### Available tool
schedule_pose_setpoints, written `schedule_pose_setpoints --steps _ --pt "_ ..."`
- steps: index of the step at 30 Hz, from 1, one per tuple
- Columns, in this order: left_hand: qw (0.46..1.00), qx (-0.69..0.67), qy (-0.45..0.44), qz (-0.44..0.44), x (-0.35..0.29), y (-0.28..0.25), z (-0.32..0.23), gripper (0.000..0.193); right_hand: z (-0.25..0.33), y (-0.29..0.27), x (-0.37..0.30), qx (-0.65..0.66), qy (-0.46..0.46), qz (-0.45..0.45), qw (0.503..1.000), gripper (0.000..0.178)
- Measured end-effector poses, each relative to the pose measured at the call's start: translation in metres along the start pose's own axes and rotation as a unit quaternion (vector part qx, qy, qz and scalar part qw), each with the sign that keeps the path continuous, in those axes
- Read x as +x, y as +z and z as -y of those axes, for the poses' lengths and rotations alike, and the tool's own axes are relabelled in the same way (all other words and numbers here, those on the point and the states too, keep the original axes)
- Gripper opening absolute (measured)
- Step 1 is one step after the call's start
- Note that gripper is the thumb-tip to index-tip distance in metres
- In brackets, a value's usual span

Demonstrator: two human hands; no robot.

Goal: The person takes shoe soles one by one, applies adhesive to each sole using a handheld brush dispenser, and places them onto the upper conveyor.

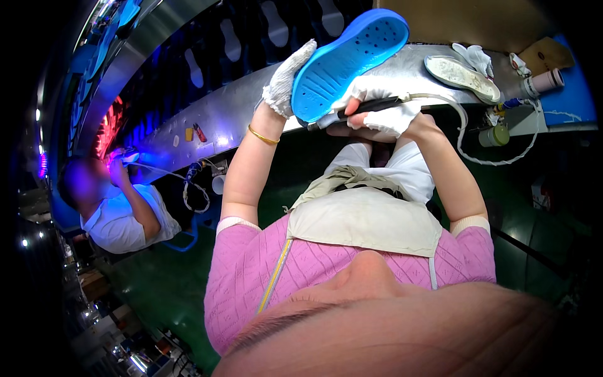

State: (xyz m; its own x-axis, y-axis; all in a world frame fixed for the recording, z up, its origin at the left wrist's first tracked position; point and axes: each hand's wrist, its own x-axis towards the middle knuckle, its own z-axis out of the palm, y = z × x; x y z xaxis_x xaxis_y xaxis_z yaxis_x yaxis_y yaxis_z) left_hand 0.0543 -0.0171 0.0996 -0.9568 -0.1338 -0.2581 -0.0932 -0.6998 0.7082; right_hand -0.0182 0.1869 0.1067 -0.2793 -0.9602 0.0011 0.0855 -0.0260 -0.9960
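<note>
My left hand (289,78), in a white knit glove, grips the left side of a bright blue shoe sole (348,60). The sole is tilted with its ribbed, cupped inside showing and small holes toward its far end. My right hand (392,118), in a white glove with some fingers bare, is closed around the black handle of a slim tool (380,105). A pale hose (463,135) runs from the handle off to the right. The tool's front end is at the sole's near edge; its tip, partly hidden, cannot be made out.
A metal bench (207,119) runs across in front of me. On its right lie a white sole (461,76), crumpled white cloth (474,58) and a pinkish cylinder (543,81). Beyond is a dark rack with grey soles (275,24). A co-worker (129,217) sits at the left.
</note>
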Motion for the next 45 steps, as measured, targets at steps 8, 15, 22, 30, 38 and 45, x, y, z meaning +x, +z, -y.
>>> schedule_pose_setpoints --steps 8,15,22,30,38,45 --pt "0.989 0.121 -0.077 0.027 0.004 0.007 -0.001 0.036 0.002 -0.015 0.006 -0.243 -0.121 0.005 0.962 0.012" --pt "0.984 0.134 -0.111 0.038 0.005 0.011 -0.007 0.037 0.013 -0.036 0.008 -0.347 -0.088 -0.009 0.934 0.015" --pt "0.984 -0.110 -0.062 0.129 0.001 0.000 0.020 0.063 0.005 -0.008 -0.007 -0.059 -0.047 -0.140 0.987 0.013" --pt "0.967 -0.212 0.067 0.127 0.006 -0.009 0.057 0.068 -0.006 0.022 -0.009 0.031 -0.008 -0.104 0.994 0.015" --pt "0.955 -0.237 0.118 0.132 0.000 -0.007 0.063 0.050 0.001 0.025 0.005 -0.300 -0.384 -0.131 0.863 0.018" --pt "0.974 -0.196 0.040 0.106 -0.024 0.004 0.063 0.074 0.024 -0.030 0.013 -0.103 -0.094 -0.179 0.974 0.011"
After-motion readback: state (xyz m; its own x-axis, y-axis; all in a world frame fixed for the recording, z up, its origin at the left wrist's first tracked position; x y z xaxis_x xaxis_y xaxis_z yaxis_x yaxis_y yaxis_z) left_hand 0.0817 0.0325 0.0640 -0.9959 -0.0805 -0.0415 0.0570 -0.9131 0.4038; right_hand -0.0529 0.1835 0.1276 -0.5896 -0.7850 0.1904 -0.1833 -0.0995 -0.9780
